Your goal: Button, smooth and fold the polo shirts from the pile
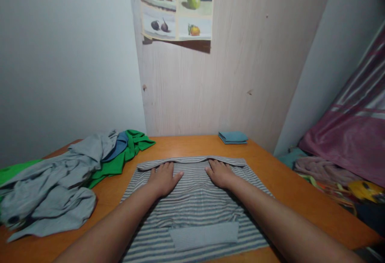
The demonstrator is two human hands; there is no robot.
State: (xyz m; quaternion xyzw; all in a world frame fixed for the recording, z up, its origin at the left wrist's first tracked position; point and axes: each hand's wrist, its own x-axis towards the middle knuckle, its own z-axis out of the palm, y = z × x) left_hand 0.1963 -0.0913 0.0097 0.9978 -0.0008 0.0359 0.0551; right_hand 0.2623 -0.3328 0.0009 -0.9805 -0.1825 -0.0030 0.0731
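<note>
A grey-and-white striped garment (198, 202) lies spread on the orange-brown table, with a plain ribbed band (206, 235) across its near part. Its far edge is turned over in a narrow fold (189, 160). My left hand (165, 178) rests palm down on the cloth, fingers stretched and thumb apart, the fingertips at that fold. On the right side of the cloth my right hand (219, 172) lies flat too, its fingertips partly hidden at the same fold. Neither hand grips anything. Small wrinkles show in the cloth between the hands and the ribbed band.
Rumpled grey clothing (57, 178) and green clothing (114, 166) lie heaped at the table's left. A folded blue cloth (233, 137) sits at the back right of the table (180, 144). Fruit pictures (177, 8) hang on the wall. Beyond the right edge is a pink curtain-like fabric (345, 142).
</note>
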